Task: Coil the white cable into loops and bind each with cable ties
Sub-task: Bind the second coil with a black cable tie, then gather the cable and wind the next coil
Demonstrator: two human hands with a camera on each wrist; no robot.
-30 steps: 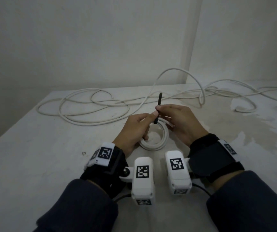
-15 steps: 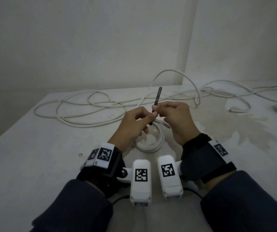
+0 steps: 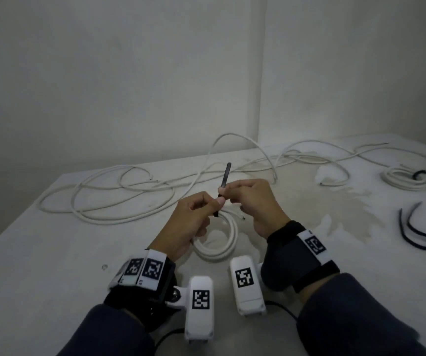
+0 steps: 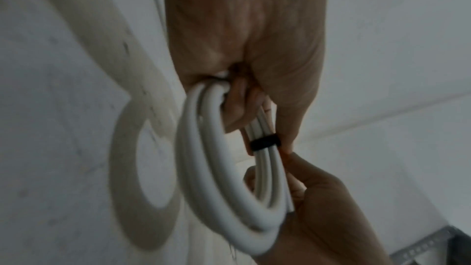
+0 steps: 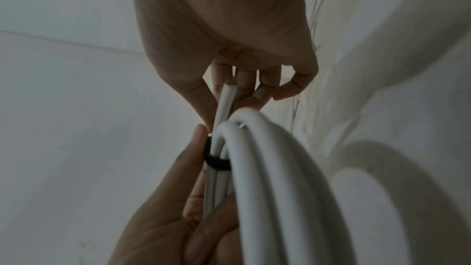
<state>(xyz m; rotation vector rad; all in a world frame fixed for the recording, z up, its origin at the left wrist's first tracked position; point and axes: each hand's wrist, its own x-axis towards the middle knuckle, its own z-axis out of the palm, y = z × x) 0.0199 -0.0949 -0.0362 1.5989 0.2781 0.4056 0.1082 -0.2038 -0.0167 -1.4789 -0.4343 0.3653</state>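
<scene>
A small coil of white cable (image 3: pixel 223 242) hangs just above the table, held between both hands. My left hand (image 3: pixel 215 204) grips the coil's top, its thumb against the black cable tie (image 4: pixel 266 142) that rings the strands. My right hand (image 3: pixel 228 191) pinches the tie where its tail (image 3: pixel 226 176) sticks up above the fingers. In the right wrist view the tie band (image 5: pixel 216 161) sits tight round the coil (image 5: pixel 267 178), beside a cut cable end (image 5: pixel 225 104). The tie's head is hidden by my fingers.
A long loose run of white cable (image 3: pixel 109 196) sprawls over the far half of the white table (image 3: pixel 39 253). At the far right lies a coil bound with a black tie (image 3: pixel 402 179). Spare black ties (image 3: pixel 417 231) lie on the right.
Both hands stay together on the tie and coil, shifted slightly. The head view has swung, so the bound coil and spare ties at the right now show.
</scene>
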